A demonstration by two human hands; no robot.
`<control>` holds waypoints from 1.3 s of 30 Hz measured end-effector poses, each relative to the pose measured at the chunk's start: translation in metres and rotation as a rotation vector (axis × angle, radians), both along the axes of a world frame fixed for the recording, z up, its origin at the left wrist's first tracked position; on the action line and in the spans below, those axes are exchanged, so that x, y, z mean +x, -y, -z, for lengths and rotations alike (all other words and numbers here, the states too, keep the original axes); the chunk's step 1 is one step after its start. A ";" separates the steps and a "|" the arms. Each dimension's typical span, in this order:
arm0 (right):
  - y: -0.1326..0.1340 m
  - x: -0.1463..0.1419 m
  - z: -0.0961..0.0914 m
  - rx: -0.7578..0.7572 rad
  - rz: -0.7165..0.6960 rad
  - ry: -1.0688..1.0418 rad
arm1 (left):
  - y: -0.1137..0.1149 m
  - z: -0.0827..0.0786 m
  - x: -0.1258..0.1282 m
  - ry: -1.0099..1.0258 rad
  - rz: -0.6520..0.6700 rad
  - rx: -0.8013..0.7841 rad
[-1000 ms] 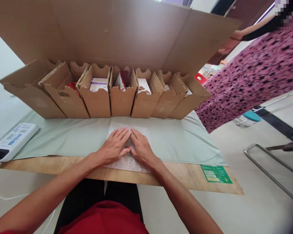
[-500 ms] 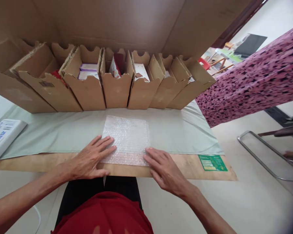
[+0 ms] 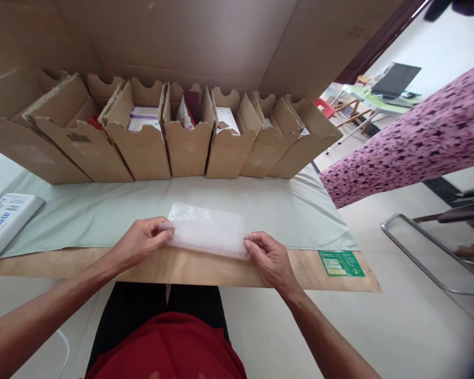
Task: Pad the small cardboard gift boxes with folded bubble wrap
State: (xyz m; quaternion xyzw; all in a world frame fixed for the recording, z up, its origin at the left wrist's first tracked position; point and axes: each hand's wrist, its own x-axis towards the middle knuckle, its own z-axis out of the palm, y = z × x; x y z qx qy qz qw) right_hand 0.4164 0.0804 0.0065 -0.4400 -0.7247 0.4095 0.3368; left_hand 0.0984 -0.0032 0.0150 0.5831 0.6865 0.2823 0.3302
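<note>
A clear bubble wrap sheet (image 3: pixel 207 229) is stretched between my two hands over the front part of the table. My left hand (image 3: pixel 148 237) pinches its left edge, thumb pressed against the fingers. At the opposite edge, my right hand (image 3: pixel 267 257) grips the wrap between thumb and fingers. The near side of the sheet looks lifted and tilted or folded, so less of its depth shows; I cannot tell exactly how it is folded.
Several open cardboard boxes (image 3: pixel 187 155) stand in a row behind the wrap, some with packets inside. A white device with a label (image 3: pixel 13 218) lies at left. A green sticker (image 3: pixel 342 263) marks the wooden edge at right. Pink patterned cloth (image 3: pixel 411 137) hangs beyond.
Both hands were resting spread on the flat bubble wrap; now they pinch its side edges. The sheet's near part has come up and the wrap appears shorter front to back.
</note>
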 end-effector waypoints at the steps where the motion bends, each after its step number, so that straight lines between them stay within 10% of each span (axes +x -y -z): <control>1: -0.004 -0.003 0.002 -0.010 0.029 0.008 | -0.006 0.000 0.001 0.010 -0.015 -0.016; 18: -0.065 -0.020 0.011 0.323 -0.092 0.693 | -0.050 0.000 0.008 -0.708 -0.054 -0.133; 39: -0.085 -0.036 -0.016 -0.058 -0.165 0.109 | 0.001 0.004 0.028 0.317 -0.330 0.012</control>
